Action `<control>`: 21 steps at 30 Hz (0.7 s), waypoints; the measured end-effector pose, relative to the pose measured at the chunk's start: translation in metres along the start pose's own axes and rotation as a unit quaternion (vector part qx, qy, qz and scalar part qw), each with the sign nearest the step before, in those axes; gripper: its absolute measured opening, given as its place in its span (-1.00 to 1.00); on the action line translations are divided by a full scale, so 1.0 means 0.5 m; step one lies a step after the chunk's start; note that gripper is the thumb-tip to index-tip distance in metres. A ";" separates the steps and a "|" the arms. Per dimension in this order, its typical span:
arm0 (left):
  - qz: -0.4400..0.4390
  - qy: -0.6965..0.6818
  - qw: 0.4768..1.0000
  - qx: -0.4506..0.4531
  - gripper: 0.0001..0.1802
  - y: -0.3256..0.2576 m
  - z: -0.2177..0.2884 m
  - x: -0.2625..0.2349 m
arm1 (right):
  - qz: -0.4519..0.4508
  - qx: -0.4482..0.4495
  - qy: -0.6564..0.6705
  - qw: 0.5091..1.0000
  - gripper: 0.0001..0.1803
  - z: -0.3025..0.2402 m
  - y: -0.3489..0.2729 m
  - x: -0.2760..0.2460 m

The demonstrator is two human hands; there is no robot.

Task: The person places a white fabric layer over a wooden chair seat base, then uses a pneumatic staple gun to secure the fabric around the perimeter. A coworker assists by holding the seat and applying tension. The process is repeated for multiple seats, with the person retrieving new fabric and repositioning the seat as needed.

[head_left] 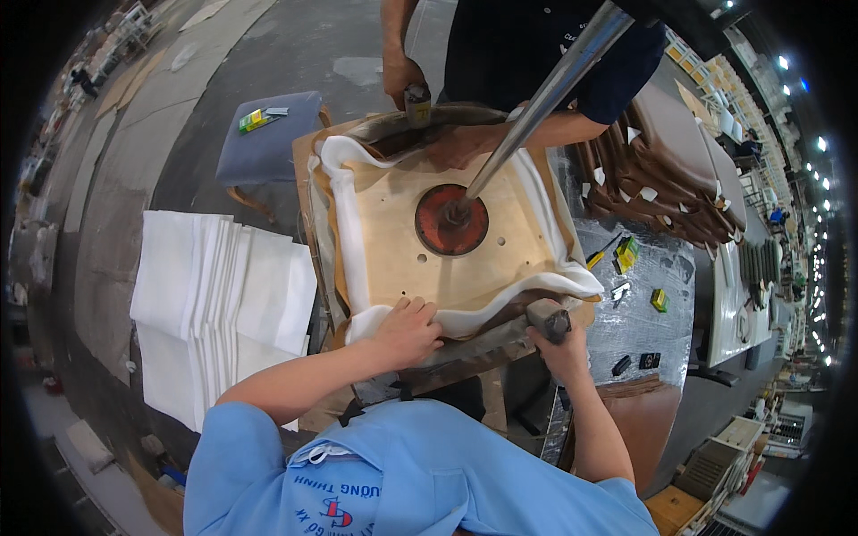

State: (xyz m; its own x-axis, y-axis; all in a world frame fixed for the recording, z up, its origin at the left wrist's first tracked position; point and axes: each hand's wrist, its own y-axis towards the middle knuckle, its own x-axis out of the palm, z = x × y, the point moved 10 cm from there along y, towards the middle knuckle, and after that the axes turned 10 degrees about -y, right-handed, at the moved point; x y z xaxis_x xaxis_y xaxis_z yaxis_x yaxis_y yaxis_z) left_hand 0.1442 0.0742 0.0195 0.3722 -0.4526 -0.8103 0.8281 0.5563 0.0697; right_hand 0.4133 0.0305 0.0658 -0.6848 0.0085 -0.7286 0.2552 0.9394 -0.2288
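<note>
A pale plywood seat panel (393,223) lies in front of me, its edges wrapped in white padding (487,313) with brown cover material (527,299) around it. From above, a metal rod (541,94) with a round red pad (454,234) presses on the panel's middle. My left hand (407,335) is closed on the padding at the near left edge, fingertips on the wood. At the near right corner my right hand (561,350) grips a grey staple gun (549,320) beside the padded edge. Its nose is hidden from view.
Across the panel a co-worker's hand (407,80) holds a similar tool; their other hand (460,146) presses the far edge. White padding sheets (192,295) are piled left. A blue stool (268,147) stands behind them. Brown covers (661,161) and a wrapped table (657,330) are right.
</note>
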 end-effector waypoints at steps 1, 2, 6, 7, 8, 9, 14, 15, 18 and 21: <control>-0.020 0.003 1.000 0.007 -0.71 0.007 -0.001 0.008 | 0.000 0.015 -0.006 1.000 -0.36 0.001 0.001 -0.001; -0.012 -0.003 1.000 0.016 -0.71 0.012 -0.002 0.006 | -0.001 0.034 -0.010 0.999 -0.36 0.006 0.000 0.000; -0.006 -0.031 0.998 0.047 -0.72 0.022 -0.007 0.020 | 0.000 0.078 -0.001 0.997 -0.34 0.024 0.002 0.008; -0.013 -0.039 0.998 0.053 -0.73 0.024 -0.011 0.028 | -0.002 0.090 0.000 0.996 -0.33 0.030 0.005 0.011; 0.012 -0.054 0.996 0.064 -0.74 0.025 -0.014 0.023 | -0.006 0.102 0.001 0.995 -0.32 0.034 0.007 0.014; 0.020 -0.070 0.995 0.069 -0.76 0.026 -0.017 0.024 | -0.014 0.121 0.005 0.993 -0.31 0.040 0.007 0.017; 0.122 -0.162 0.979 0.010 -0.80 0.018 -0.050 0.008 | -0.051 0.187 0.025 0.981 -0.24 0.014 -0.040 0.027; 0.130 -0.169 0.977 -0.010 -0.80 0.014 -0.055 0.009 | -0.066 0.224 0.040 0.972 -0.23 0.009 -0.069 0.043; 0.153 -0.170 0.972 -0.054 -0.81 0.009 -0.064 0.004 | -0.139 0.180 0.174 0.958 -0.30 -0.068 -0.092 0.132; 0.163 -0.175 0.967 -0.089 -0.81 0.010 -0.070 0.000 | -0.185 0.223 0.163 0.943 -0.41 -0.089 -0.098 0.198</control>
State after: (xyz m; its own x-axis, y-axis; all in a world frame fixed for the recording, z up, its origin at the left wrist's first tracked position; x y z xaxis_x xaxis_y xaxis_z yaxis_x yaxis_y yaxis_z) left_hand 0.1334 0.1015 -0.0006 0.7469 -0.4236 -0.5125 0.5688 0.8063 0.1625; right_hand 0.3028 0.0007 0.0334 -0.9384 -0.1188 -0.3246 0.1690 0.6615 -0.7306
